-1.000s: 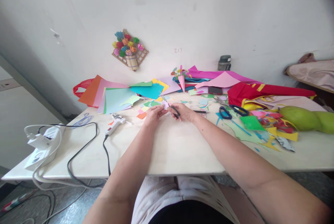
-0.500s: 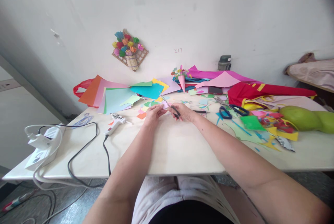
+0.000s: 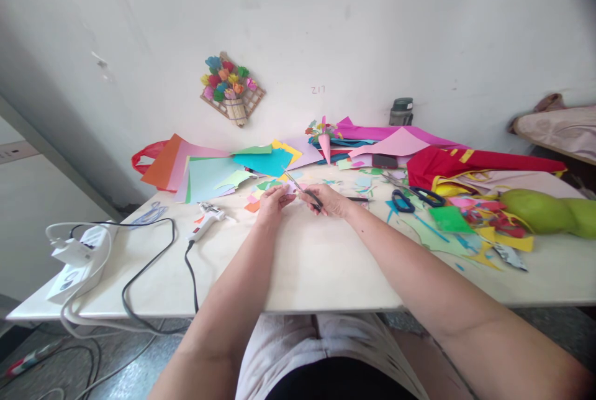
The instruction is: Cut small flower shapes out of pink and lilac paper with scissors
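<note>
My right hand point(image 3: 323, 199) is closed around the dark handles of a pair of scissors point(image 3: 314, 199), whose thin blades point up and left. Just to its left, my left hand point(image 3: 275, 201) pinches a small pale purple piece of paper point(image 3: 290, 189) beside the blades. Small paper scraps point(image 3: 252, 205) in orange, pink, green and yellow lie around my left fingertips. A black pen-like stick point(image 3: 359, 199) lies to the right of my right hand.
A white glue gun point(image 3: 206, 223) and a power strip point(image 3: 81, 260) with cables are at left. Coloured sheets point(image 3: 212, 177) and a pink paper cone point(image 3: 325, 146) stand at the back. Blue-handled scissors point(image 3: 403, 201), scraps and a green cushion-like object point(image 3: 535, 210) lie at right.
The scissor blades and the pale purple paper have shifted very slightly to the left. Both hands keep nearly the same place and grip.
</note>
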### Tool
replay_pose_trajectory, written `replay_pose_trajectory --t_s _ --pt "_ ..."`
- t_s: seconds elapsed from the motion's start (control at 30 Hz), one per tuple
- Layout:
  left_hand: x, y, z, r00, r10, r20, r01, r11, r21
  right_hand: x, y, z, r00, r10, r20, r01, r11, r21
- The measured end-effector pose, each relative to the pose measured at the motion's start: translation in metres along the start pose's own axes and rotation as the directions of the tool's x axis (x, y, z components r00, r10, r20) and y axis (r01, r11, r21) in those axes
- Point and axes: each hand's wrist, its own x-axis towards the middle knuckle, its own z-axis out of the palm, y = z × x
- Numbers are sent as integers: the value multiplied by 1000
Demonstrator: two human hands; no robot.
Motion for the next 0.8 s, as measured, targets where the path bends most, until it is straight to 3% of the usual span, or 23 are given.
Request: replay_pose_trajectory --t_s 0.37,0.8 --pt "2 -1 -1 999 32 -28 -31 999 26 -4 -8 2 999 49 -18 -49 998 -29" --pt "-1 1 0 999 25 -31 -24 999 22 2 1 -2 999 35 31 -34 998 -46"
